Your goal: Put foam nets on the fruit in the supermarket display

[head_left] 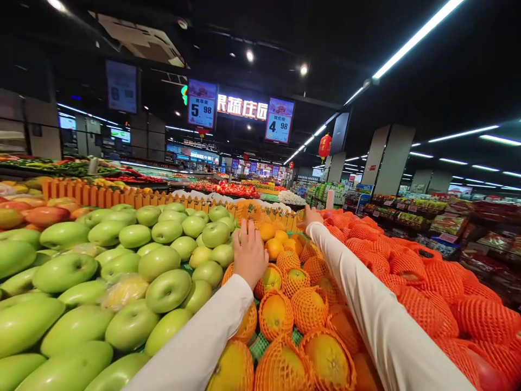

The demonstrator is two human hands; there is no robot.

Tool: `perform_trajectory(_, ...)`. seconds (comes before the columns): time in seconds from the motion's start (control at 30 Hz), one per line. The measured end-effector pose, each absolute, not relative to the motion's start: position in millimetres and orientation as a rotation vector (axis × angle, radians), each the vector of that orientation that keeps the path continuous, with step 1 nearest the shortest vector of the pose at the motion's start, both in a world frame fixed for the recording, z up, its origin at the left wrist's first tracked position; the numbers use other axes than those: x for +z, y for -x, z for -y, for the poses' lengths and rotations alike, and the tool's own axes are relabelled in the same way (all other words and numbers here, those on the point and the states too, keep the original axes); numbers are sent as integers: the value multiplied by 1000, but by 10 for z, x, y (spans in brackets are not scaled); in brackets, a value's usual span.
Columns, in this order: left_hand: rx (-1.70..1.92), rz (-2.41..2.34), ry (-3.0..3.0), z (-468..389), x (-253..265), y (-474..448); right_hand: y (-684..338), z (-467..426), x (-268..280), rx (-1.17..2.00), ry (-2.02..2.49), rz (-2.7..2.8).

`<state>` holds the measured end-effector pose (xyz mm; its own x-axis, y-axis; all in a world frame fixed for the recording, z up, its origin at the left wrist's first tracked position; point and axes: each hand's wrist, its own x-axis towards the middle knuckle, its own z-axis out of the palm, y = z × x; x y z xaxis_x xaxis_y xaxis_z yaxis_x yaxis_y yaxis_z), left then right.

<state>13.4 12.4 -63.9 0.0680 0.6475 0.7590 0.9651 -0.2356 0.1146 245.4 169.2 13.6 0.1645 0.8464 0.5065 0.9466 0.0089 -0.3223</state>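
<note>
My left hand (249,252) lies palm down with its fingers stretched forward, over the boundary between the green apples (160,263) and the oranges (273,248). Bare oranges sit just right of its fingertips. Farther off, my right hand (311,216) reaches to the back right of the orange pile, its visible fingers apart and nothing seen in them. Its palm side is hidden. Closer to me, several oranges wear orange foam nets (275,315). Red-netted fruit (407,266) is heaped right of my right sleeve.
A low orange picket fence (122,196) edges the back of the display. Red apples (46,214) lie at far left. Price signs (280,120) hang overhead. Shelves of packaged goods (448,222) stand to the right. A green liner (260,346) shows between oranges.
</note>
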Motion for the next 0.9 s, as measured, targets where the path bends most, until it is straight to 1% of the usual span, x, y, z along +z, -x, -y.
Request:
perform_trajectory(0.17,-1046,1532,1949,-183,-684,-138,-2403,-1925,-193,-286,1836,1850)
perform_trajectory(0.33,-1009,1618,1985,-165,-677,-138,-2657,-2036,-405,-192,1953,1830)
perform_trajectory(0.53,-964,1692,2003,-129,-639,-139,-2808,-2092,-421,-90,2082,1758)
perform_trajectory(0.77,-897,1709,1977,-125,-627,-130,-2529,-1983,-331,-267,1924,1978)
perform_trajectory(0.9,-783,1771,1992,-92,-584,-136,-2310,-1927,-327,-296,2048,1997)
